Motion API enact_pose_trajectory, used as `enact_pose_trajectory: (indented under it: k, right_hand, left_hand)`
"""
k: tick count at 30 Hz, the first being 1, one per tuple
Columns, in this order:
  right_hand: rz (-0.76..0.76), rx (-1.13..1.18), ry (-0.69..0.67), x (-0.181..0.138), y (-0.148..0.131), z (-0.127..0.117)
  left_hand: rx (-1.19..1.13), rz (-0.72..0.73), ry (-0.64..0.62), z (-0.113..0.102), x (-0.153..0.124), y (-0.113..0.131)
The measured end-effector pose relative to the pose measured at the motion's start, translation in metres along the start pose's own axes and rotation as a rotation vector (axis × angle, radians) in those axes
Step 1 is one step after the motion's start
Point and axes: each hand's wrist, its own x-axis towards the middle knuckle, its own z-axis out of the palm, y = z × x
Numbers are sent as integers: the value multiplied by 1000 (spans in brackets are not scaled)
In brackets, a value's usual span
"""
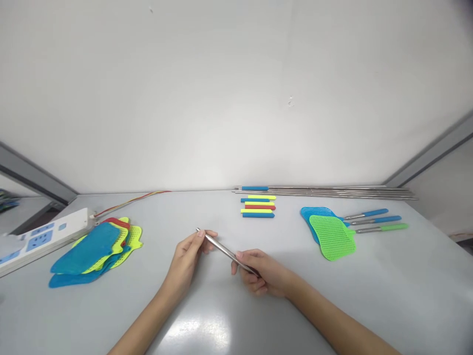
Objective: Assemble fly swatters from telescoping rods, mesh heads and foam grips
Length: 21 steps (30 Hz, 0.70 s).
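A short silver metal rod (223,249) slants between my two hands, above the grey table. With thumb and fingers my left hand (190,251) pinches its upper left end. My right hand (262,271) is closed round the lower right end, which partly hides it. Beyond the hands lie several coloured handle sleeves (258,207) in blue, yellow and red. To the right are fly swatters with metal stems: a green one (332,237) overlaps blue mesh heads (314,213).
At the left, loose swatter heads (86,246) in blue, yellow and red lie piled against a white power strip (46,236). A thin cable (133,199) runs to the wall. Long metal rods (332,192) line the table's back edge, one bearing a blue sleeve (254,188).
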Motion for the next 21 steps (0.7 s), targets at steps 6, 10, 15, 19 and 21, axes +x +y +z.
enact_pose_trajectory:
  k: [6, 10, 15, 19, 21]
  right_hand:
    - [-3, 33, 39, -1, 1, -1]
    - [12, 44, 84, 0, 2, -1]
    - [-35, 6, 110, 0, 4, 3]
    - [-60, -28, 102, -1, 5, 5]
    - [-68, -25, 100, -1, 5, 5]
  left_hand:
    - [33, 5, -15, -8, -3, 3]
    - [68, 14, -12, -12, -7, 5]
    - [84, 19, 3, -8, -13, 6]
    - [126, 45, 21, -5, -17, 9]
    - [137, 56, 27, -4, -18, 9]
